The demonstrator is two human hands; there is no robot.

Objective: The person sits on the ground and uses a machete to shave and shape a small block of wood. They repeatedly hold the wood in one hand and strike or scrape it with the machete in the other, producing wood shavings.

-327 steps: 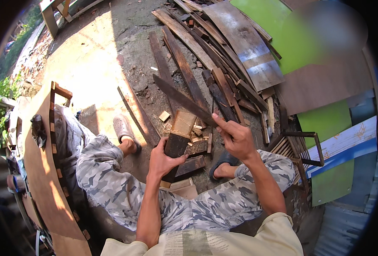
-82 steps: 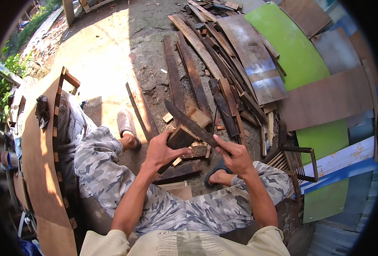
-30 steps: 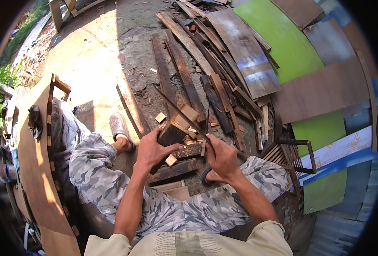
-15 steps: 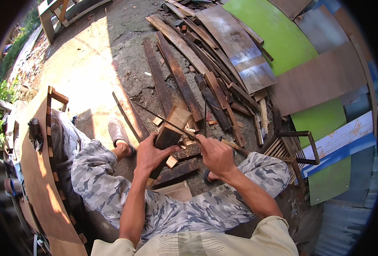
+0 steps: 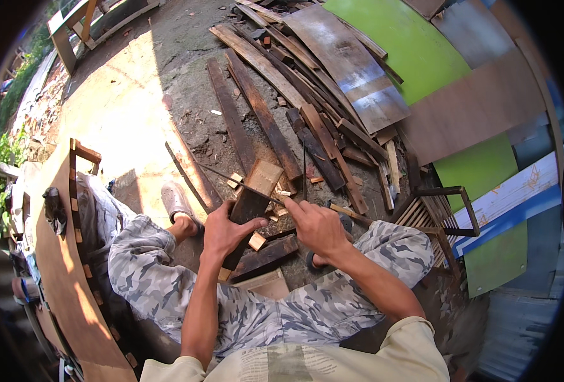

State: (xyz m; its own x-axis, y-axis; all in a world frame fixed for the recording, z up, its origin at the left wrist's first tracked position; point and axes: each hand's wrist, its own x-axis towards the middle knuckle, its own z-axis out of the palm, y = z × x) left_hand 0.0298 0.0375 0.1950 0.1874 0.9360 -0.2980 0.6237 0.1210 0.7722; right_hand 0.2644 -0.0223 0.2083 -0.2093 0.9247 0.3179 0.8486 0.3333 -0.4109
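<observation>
The left hand (image 5: 225, 230) was half-open around the tilted block (image 5: 249, 205), over the ground (image 5: 190, 63); the right hand (image 5: 317, 227) was closed on the blade (image 5: 223, 174), which crossed the block. An uneven push might have skidded it into the left hand.

A pale cream shirt (image 5: 384, 358) with short, loose sleeves (image 5: 410, 334) is worn. On its front a grey-green block (image 5: 287, 364) can be seen, and rows of tiny dark print (image 5: 254, 366) are set beside it. Baggy trousers (image 5: 167, 254) are worn too, splashed all over with white, light grey and dark grey blobs. On the left, a pinkish-grey clog (image 5: 174, 198) with a rounded toe is worn. The darker right shoe (image 5: 345, 222) is partly hidden.
</observation>
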